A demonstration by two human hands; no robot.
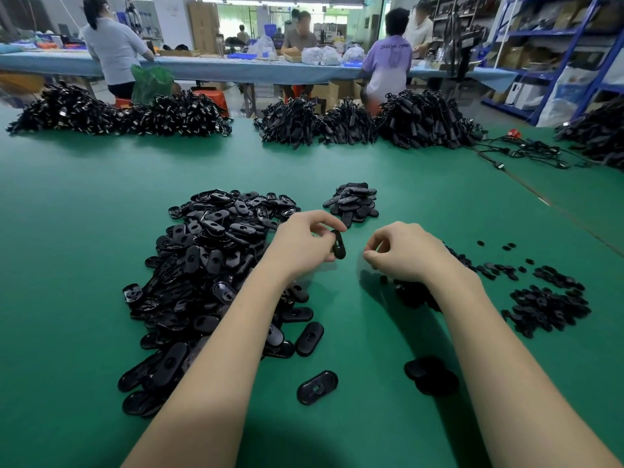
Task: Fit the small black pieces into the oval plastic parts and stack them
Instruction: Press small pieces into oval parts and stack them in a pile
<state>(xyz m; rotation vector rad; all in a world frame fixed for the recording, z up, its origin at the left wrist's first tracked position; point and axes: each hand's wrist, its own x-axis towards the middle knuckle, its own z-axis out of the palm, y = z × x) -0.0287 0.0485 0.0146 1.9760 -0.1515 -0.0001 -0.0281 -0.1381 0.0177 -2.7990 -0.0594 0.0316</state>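
— Oval plastic part (338, 245), where is it?
— Pinched on edge by the left hand (304, 243), above the green table (84, 231).
— And the right hand (407, 253)?
— Fingers curled; if they hold a small piece, I cannot tell. Big pile of ovals (209, 265) lies left, small black pieces (547, 307) right.

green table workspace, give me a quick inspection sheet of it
surface: green matte table top, bare between the heaps
job's things: large heap of black oval plastic parts on the left; small stack of finished ovals ahead; scattered small black round pieces on the right
clutter: two loose ovals near the forearms
grips: left hand holds one oval part on edge; right hand has its fingers curled, what they pinch cannot be told
cables: bundled black cable heaps along the far edge
surroundings: seated workers at a blue bench, blue shelving
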